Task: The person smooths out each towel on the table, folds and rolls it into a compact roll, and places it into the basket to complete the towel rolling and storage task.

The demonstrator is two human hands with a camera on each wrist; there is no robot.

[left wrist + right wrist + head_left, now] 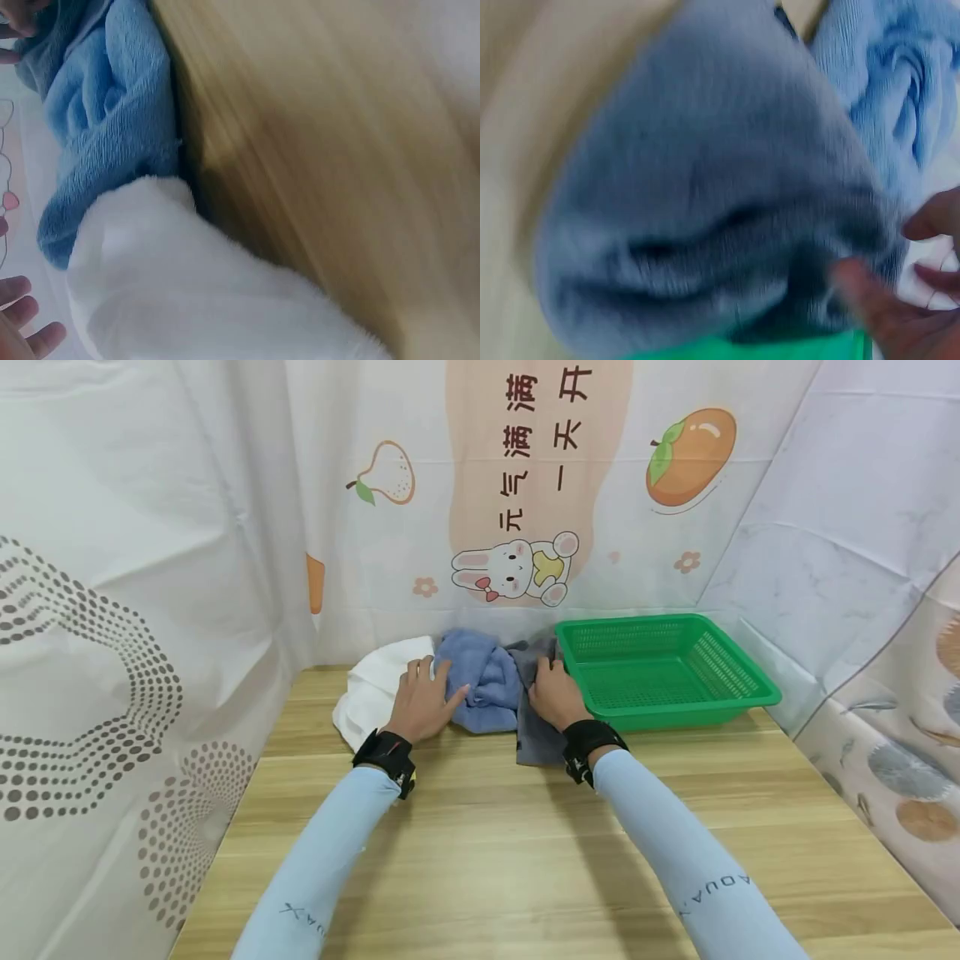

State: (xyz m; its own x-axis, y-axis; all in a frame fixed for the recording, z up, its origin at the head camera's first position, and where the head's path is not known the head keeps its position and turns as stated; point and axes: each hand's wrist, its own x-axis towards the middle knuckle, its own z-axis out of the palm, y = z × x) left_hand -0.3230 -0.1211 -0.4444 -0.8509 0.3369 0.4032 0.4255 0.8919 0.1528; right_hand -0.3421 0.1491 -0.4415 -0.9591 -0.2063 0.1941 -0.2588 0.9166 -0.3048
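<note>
Three crumpled towels lie in a row on the wooden table: a white one [375, 681], a blue one [483, 681] and a dark grey one [542, 739]. My left hand [422, 703] spreads its fingers over the border between the white and blue towels. In the left wrist view its fingertips [46, 339] stand beside the white towel [195, 277]. My right hand [557, 695] is at the grey towel; in the right wrist view the blurred thumb [859, 289] lies over its dark folds, with a finger apart from it at the cloth's edge.
A green plastic basket [678, 714] stands right of the grey towel, close beside my right hand. A printed curtain [412, 552] hangs behind the towels. More curtains flank the table [480, 860] on both sides.
</note>
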